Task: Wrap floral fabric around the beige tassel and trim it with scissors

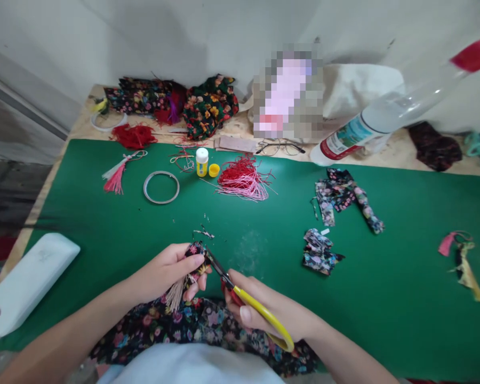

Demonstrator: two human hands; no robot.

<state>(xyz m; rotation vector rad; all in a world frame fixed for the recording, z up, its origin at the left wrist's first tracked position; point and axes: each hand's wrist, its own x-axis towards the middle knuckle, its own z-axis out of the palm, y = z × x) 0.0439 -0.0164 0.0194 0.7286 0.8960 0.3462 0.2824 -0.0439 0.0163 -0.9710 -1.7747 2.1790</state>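
Observation:
My left hand [180, 269] pinches a small piece of black floral fabric [195, 249], from which a beige tassel [176, 294] hangs down. In my right hand [260, 306] is a pair of scissors [256, 308] with yellow and red handles. Their dark blades point up and left, right beside the fabric's edge; whether they touch it I cannot tell. Small dark scraps [204, 233] lie on the green mat [116, 245] just beyond. A larger floral cloth [144, 330] spreads under my wrists along the near edge.
Ahead lie a white ring [161, 187], a glue stick [201, 162] with its yellow cap [214, 170], and red and pink threads [246, 181]. Floral scraps [324, 253] are at right. A big plastic bottle [352, 133] leans behind. A white box-like object [34, 280] sits at left.

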